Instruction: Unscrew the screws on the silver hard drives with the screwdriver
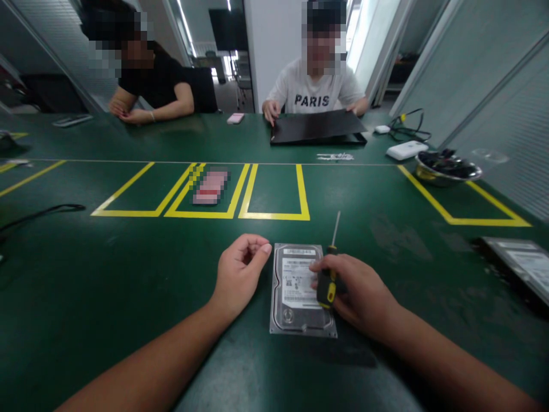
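Note:
A silver hard drive (295, 320) with a white printed label lies face up on the green table in front of me. My right hand (355, 286) is closed around the black and yellow handle of a screwdriver (330, 280), its metal shaft pointing away from me. The handle overlaps the drive's right side, and some fingers reach over the label. By the drive's upper left corner, my left hand (242, 269) has thumb and forefinger pinched together. Whatever may be between those fingertips is hidden; whether they touch the drive I cannot tell.
Yellow tape (274, 217) marks boxes on the table; a pink phone-like object (211, 187) lies in one. At right are another hard drive (521, 260), a metal bowl (446, 174) of dark parts and a white device (406, 150). Two people sit opposite, one handling a black panel (317, 129).

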Demonstrator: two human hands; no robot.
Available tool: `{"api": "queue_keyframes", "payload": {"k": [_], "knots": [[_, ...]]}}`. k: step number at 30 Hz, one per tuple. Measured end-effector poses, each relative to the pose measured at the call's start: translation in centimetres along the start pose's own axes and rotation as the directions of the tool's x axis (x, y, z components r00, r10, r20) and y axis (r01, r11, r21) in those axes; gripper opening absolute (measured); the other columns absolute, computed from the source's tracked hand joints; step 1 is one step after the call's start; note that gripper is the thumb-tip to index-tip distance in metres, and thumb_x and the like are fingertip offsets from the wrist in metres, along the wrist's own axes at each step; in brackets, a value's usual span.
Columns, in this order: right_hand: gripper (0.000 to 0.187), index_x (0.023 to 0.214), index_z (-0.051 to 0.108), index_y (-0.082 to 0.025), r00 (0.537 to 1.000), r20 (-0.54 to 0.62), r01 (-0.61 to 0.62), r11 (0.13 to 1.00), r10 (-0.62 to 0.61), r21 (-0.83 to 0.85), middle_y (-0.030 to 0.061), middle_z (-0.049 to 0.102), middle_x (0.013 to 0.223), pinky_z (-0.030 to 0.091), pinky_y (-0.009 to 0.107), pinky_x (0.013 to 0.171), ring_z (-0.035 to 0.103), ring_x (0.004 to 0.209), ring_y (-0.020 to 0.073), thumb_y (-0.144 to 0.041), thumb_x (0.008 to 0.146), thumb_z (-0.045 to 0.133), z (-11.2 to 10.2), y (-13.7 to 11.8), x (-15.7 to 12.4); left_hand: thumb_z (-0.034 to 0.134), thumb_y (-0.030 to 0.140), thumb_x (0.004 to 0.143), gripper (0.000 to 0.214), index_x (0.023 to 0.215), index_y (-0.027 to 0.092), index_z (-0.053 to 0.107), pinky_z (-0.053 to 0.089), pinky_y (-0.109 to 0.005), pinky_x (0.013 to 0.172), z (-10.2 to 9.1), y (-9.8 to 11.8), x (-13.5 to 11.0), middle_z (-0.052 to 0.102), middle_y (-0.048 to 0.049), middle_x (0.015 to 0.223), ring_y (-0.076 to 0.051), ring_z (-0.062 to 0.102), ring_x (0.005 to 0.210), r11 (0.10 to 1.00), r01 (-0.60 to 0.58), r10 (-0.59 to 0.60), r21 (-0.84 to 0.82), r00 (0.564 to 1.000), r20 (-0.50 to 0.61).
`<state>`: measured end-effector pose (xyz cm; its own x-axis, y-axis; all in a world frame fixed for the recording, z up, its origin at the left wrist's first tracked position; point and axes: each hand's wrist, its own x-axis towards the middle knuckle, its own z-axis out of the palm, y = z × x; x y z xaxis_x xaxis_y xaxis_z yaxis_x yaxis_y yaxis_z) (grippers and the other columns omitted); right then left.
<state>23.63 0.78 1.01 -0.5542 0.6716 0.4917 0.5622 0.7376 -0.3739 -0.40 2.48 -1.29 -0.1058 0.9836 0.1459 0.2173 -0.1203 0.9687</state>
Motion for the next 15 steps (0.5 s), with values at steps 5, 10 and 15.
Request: {"api": "queue_keyframes", "payload": {"k": [5,10,15], "knots": [[0.017,0.107,0.057,-0.017,0.967,0.121,0.238,0.963,-0.223,-0.124,0.0149,0.072,0.101,0.058,0.042,0.077,0.069,0.089,0.0252,-0.016,0.093,0.048,0.4,-1.3,-0.2,0.064,0.031,0.089,0.014,0.087,0.017,0.063,0.042,-0.022,0.062,-0.1,-0.2,0.3,0.057,0.0029,0.069,-0.011,0.053,0.065,1.0,-0.019,0.019,-0.004,1.0,-0.01],[0.028,0.119,0.057,-0.024,0.936,0.349,0.071,0.995,-0.042,-0.07,0.0121,0.067,0.125,0.028,0.072,0.112,0.047,0.136,0.0384,-0.033,0.093,0.055,0.5,-3.1,-0.7,0.07,0.03,0.085,0.015,0.09,0.016,0.065,0.045,-0.022,0.065,-0.1,-0.3,0.5,0.062,0.002,0.073,-0.011,0.057,0.067,0.999,0.002,-0.003,-0.049,1.0,-0.007],[0.041,0.127,0.052,-0.025,0.883,0.465,-0.034,0.998,0.057,-0.058,0.0123,0.051,0.149,0.023,0.077,0.111,0.026,0.147,0.0442,-0.045,0.092,0.055,0.7,-3.9,-0.9,0.071,0.027,0.084,0.018,0.097,0.016,0.068,0.048,-0.023,0.07,-0.2,-0.5,1.0,0.067,-0.0001,0.081,-0.012,0.061,0.073,0.998,0.006,-0.007,-0.061,1.0,-0.01]]}}
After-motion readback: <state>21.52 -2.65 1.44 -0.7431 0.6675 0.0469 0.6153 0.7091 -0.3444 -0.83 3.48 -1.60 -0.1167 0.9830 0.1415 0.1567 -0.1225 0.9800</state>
